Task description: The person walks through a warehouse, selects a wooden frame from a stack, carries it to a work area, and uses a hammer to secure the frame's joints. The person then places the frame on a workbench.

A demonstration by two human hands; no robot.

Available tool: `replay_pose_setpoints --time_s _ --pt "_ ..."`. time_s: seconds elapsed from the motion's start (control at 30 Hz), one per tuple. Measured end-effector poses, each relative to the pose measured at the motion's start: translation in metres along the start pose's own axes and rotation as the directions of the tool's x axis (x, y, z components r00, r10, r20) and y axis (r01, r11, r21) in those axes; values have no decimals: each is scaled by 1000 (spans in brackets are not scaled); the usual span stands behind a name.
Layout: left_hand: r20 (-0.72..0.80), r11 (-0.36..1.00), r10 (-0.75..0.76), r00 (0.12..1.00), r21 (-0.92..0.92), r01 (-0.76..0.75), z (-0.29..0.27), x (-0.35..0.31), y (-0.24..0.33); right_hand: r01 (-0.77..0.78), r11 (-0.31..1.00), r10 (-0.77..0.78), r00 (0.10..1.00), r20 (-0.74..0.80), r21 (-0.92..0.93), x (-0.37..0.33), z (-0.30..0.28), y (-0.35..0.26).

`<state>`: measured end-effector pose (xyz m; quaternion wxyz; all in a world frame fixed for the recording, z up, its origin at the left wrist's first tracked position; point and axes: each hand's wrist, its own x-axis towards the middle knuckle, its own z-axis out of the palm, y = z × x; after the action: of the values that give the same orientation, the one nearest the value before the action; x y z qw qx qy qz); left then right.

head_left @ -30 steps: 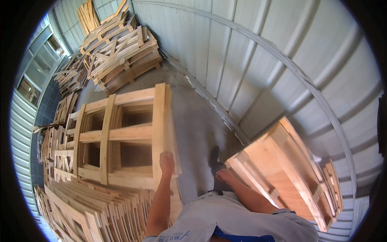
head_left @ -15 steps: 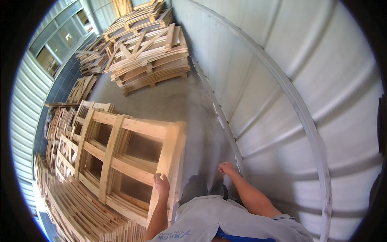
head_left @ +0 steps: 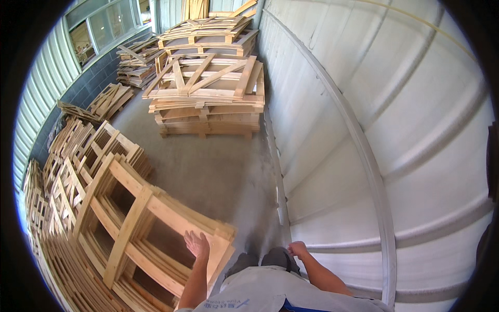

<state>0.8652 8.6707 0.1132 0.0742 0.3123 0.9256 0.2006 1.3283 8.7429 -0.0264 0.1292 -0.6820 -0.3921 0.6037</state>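
My left hand (head_left: 197, 244) is held over the right part of a stack of pale wooden frames (head_left: 128, 234), its fingers apart and nothing in them. Whether it touches the wood I cannot tell. These frames have crossing slats with square gaps and lie at my left. On the other side, my right hand (head_left: 298, 249) hangs beside my hip near the metal wall, fingers curled in, and no object shows in it.
A corrugated metal wall (head_left: 332, 156) runs close along my right. Ahead stand tall stacks of wooden pallets (head_left: 208, 117). Bare concrete floor (head_left: 202, 166) lies between them and the frames. More slatted frames (head_left: 65, 192) line the left side, below a window (head_left: 106, 26).
My view has turned left and lifted, so the pallet stacks sit farther right. The fingers of my left hand have spread. My right hand has dropped closer to my hip.
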Motion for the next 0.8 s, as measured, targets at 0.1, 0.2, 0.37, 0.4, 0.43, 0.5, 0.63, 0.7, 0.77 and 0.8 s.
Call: replay_pose_setpoints --time_s 0.1,0.2,0.37,0.4,0.43,0.5,0.63,0.7,0.77,0.8 --pt "21 994 -98 995 60 96 14 27 6 -139 989 137 989 59 41 17 -8 -47" --pt "130 981 -196 972 20 195 25 36 12 51 977 -15 985 171 -208 48 -11 -87" --pt "66 950 -287 956 143 276 40 34 33 -43 965 110 962 248 -259 158 -4 -158" --pt "53 941 -303 952 174 290 40 32 36 148 901 -23 955 295 -407 184 -2 -171" --pt "42 933 -312 949 201 298 40 33 40 327 783 -141 922 361 -529 215 0 -187" --pt "41 934 -313 949 195 299 38 32 44 530 599 -274 840 468 -600 259 8 -215" --pt "35 929 -332 943 185 320 36 32 50 379 840 -197 879 434 -388 305 46 -298" --pt "36 930 -332 943 179 321 38 34 55 223 944 -97 892 442 -243 302 71 -341" --pt "19 925 -319 947 224 307 42 36 61 209 961 -90 854 513 -180 297 96 -376" --pt "15 918 -322 947 247 309 41 36 65 187 963 -67 864 499 -195 291 107 -393"
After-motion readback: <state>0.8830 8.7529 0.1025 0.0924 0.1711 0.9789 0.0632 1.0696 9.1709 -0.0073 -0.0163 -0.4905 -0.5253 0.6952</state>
